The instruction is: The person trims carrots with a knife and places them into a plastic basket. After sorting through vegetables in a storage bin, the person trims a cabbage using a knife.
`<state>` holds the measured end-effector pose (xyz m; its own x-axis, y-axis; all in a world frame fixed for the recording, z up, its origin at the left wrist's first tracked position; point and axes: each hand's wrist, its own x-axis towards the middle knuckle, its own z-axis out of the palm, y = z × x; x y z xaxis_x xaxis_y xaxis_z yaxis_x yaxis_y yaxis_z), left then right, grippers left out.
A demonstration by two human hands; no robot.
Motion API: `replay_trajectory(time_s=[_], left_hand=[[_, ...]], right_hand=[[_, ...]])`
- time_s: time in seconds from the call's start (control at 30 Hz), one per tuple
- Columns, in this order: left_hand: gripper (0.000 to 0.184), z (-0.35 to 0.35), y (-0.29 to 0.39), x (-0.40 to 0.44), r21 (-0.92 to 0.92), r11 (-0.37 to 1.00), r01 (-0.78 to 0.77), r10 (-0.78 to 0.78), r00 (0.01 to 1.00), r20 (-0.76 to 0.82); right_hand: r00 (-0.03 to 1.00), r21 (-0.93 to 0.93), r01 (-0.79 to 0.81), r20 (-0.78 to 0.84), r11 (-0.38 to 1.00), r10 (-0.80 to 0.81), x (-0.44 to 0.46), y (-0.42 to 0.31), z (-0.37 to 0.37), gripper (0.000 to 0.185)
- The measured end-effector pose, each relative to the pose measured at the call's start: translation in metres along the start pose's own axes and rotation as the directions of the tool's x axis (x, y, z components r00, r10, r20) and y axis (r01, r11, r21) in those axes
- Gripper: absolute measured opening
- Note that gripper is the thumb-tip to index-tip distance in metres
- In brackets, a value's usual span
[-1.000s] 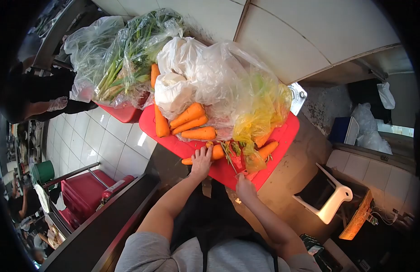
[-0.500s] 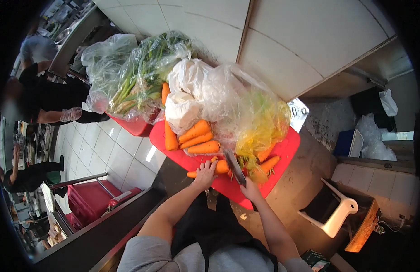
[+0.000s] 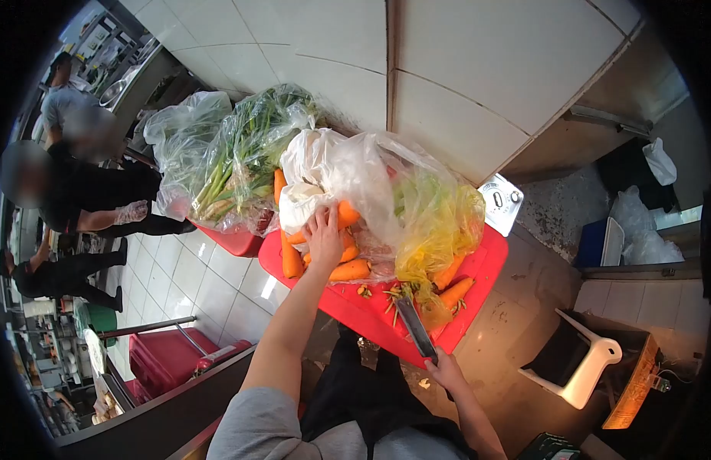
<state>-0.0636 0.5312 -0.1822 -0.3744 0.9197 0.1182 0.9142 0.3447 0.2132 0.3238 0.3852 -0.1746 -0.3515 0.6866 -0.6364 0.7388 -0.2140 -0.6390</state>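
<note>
My left hand (image 3: 323,233) is on a carrot (image 3: 346,215) at the pile beside the white bag (image 3: 300,203), its fingers closed round it. Several other carrots (image 3: 349,270) lie under and beside this hand on the red surface (image 3: 363,310). In my right hand (image 3: 446,370) is the handle of a knife (image 3: 417,330), its broad blade pointing up and left over the red surface. Small carrot trimmings (image 3: 397,291) lie near the blade tip. A yellow plastic bag (image 3: 428,253) and another carrot (image 3: 456,293) are to the right of them.
Bagged green onions (image 3: 244,157) stand at the upper left. Several people, one in black (image 3: 95,188), are on the left. A white stool (image 3: 581,368) is at the lower right, a red bin (image 3: 167,356) at the lower left, and tiled wall behind the bags.
My left hand has moved away from the carrot at the front edge, up to the pile. That front carrot is gone from its place. The knife has shifted down and right.
</note>
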Motion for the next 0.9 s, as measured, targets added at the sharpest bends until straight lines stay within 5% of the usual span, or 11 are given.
replay_trajectory(time_s=[0.33, 0.43, 0.47, 0.53, 0.6, 0.63, 0.67, 0.7, 0.77, 0.8, 0.9], left_hand=[[0.087, 0.016, 0.003, -0.007, -0.07, 0.998, -0.001, -0.002, 0.999, -0.054], [0.085, 0.016, 0.025, -0.024, -0.252, 0.956, 0.15, -0.188, 0.973, -0.133], [0.08, 0.026, 0.029, -0.031, -0.302, 0.953, 0.014, -0.121, 0.933, -0.338], [0.053, 0.036, 0.063, -0.054, -0.626, 0.779, 0.034, -0.28, 0.912, -0.299], [0.035, 0.035, 0.109, -0.072, -0.911, 0.41, -0.052, -0.148, 0.981, -0.123], [0.037, 0.01, 0.147, -0.077, -0.599, 0.756, -0.266, 0.135, 0.958, -0.255], [0.036, 0.022, 0.168, -0.08, -0.865, 0.424, -0.268, 0.403, 0.911, -0.085], [0.035, 0.03, 0.189, -0.072, -0.814, 0.383, -0.437, 0.625, 0.771, -0.12], [0.042, 0.083, 0.218, -0.073, -0.738, 0.565, -0.368, 0.6, 0.798, 0.062], [0.048, 0.102, 0.231, -0.075, -0.693, 0.642, -0.327, 0.573, 0.806, 0.15], [0.06, 0.105, 0.245, -0.067, -0.33, 0.944, 0.019, 0.162, 0.843, 0.512]], right_hand=[[0.997, -0.027, -0.059, 0.048, 0.998, 0.06, -0.03, 0.006, -0.012, 0.025], [0.999, 0.09, 0.006, -0.052, 0.996, -0.001, -0.036, 0.023, -0.012, 0.027], [0.995, 0.131, 0.059, -0.091, 0.99, -0.047, -0.036, 0.03, -0.01, 0.029], [0.991, 0.216, -0.017, -0.128, 0.976, 0.046, -0.043, 0.024, -0.016, 0.032], [0.99, 0.313, -0.03, -0.118, 0.949, 0.07, -0.035, 0.048, -0.004, 0.028], [0.994, 0.23, -0.077, -0.062, 0.97, 0.094, -0.033, 0.043, -0.009, 0.026], [0.991, 0.141, -0.128, -0.028, 0.982, 0.133, -0.034, 0.037, -0.017, 0.024], [0.999, 0.048, -0.009, -0.038, 0.999, 0.011, -0.027, 0.045, -0.013, 0.025], [0.98, -0.146, 0.188, -0.042, 0.971, -0.196, -0.018, 0.064, -0.007, 0.025], [0.994, -0.14, 0.105, 0.05, 0.985, -0.099, -0.019, 0.045, -0.015, 0.025], [0.976, -0.207, 0.202, 0.124, 0.957, -0.179, -0.009, 0.025, -0.014, 0.028]])
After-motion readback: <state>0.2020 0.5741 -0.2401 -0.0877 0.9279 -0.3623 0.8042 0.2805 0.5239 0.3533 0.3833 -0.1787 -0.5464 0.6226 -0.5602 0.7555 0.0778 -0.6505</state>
